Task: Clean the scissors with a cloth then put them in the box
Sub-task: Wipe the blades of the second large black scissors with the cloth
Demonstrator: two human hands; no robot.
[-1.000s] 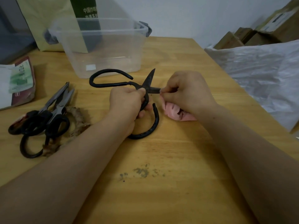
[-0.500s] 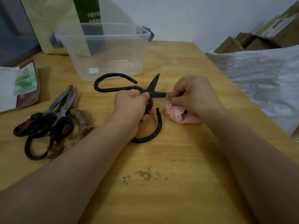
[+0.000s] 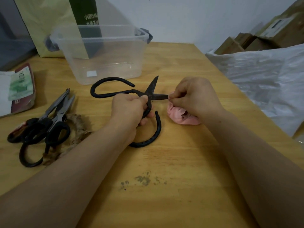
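Black iron scissors (image 3: 153,89) with big loop handles lie spread apart on the wooden table (image 3: 164,186). My left hand (image 3: 128,111) grips them at the pivot and the near handle. One blade points up toward the box, the other points right. My right hand (image 3: 194,97) pinches a pink cloth (image 3: 177,116) around the tip of the right-pointing blade; most of the cloth bunches under that hand. The clear plastic box (image 3: 102,53) stands just behind the scissors with its lid off and nothing inside.
Several other scissors (image 3: 47,122) are piled at the left on a bit of brown twine (image 3: 77,127). A booklet (image 3: 18,89) lies at the far left. A paper bag (image 3: 54,22) stands behind the box. White plastic sheeting (image 3: 266,83) borders the table's right edge.
My right hand with the cloth has slid outward along the blade from near the pivot to its tip. The left hand keeps its grip.
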